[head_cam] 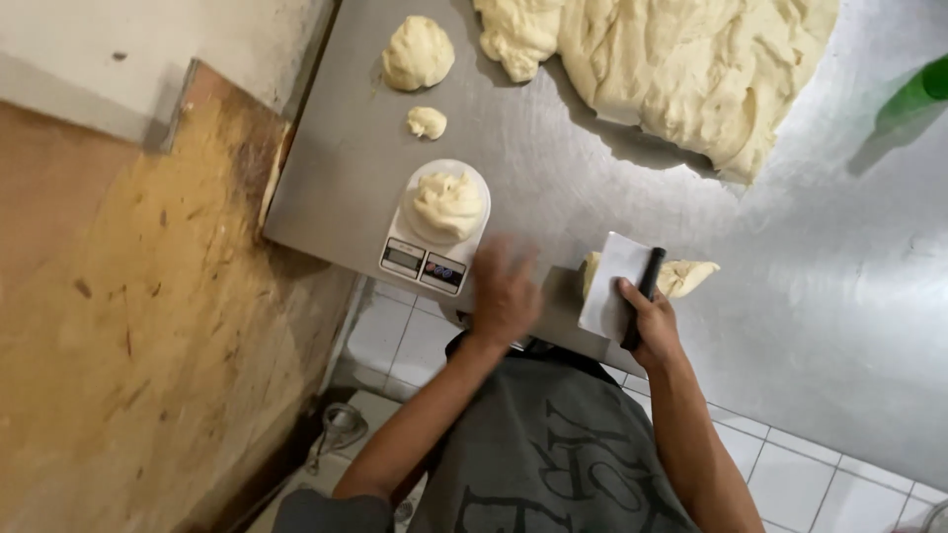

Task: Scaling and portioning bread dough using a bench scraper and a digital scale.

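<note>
A person stands at a steel table [810, 326], seen from above. The right hand [647, 321] grips the black handle of a flat metal scraper [614, 286], its blade standing on a small cut strip of dough [686, 276] just beyond the fingers. The left hand [504, 291] is blurred, fingers spread and holding nothing, hovering near the table edge. Just left of that hand sits a small white kitchen scale [434, 262] with a lump of dough [447, 202] on its round plate. Beyond the scale lie two portions already set aside: a tiny piece [427, 122] and, farther off, a rounded ball [418, 52]. Far ahead of the right hand spreads a large dough mass [681, 59], mostly uncut, so by the look of it the portioning is at an early stage.
</note>
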